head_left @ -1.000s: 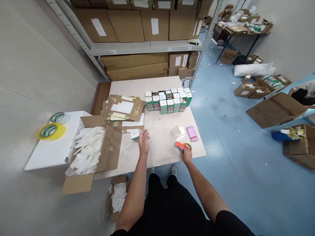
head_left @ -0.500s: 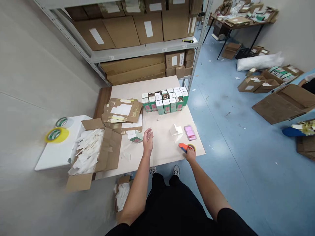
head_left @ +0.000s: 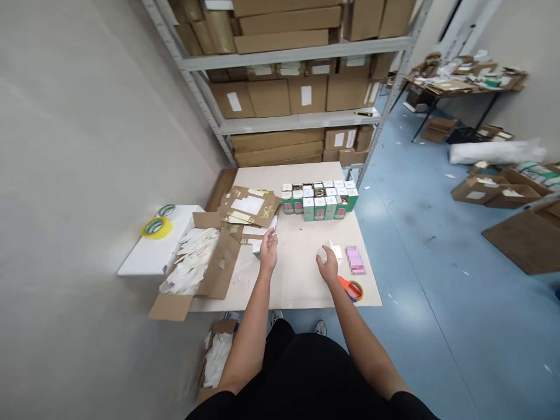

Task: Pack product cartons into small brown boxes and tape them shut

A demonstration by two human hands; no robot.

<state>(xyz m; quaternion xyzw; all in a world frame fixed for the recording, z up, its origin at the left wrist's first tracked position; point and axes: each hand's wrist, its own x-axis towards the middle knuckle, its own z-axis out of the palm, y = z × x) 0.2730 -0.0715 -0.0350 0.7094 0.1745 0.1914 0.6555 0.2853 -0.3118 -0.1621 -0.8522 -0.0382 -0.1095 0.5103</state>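
1. The person's right hand (head_left: pixel 328 266) sits at the near edge of a small white folded piece (head_left: pixel 335 251) on the table (head_left: pixel 297 291); the fingers curl down onto it, but whether they actually pinch it can't be told from this angle.
2. The left hand (head_left: pixel 268 252) hovers empty with its fingers loosely spread, just beside a small green-and-white box (head_left: pixel 256 249) that's half hidden behind it.
3. Judgement call on doing this bit well: that white piece looks thin and light, so a fingertip pinch at one edge probably beats a flat palm; the blurred pink thing (head_left: pixel 355 260) lies just beside it and would be easy to nudge; the spare hand is best kept low and near the lone box so the two can meet mid-table.
4. The cluster of green boxes (head_left: pixel 319 201) stands well apart at the far side; the open carton of white paper (head_left: pixel 195 268) and the flattened cardboard (head_left: pixel 249 207) are off to the left.
5. Versus half a second ago: the right hand was on the orange tape dispenser (head_left: pixel 350 287); now it's off it, and the dispenser lies alone by the near edge; the left hand has barely shifted; the view has tilted up.
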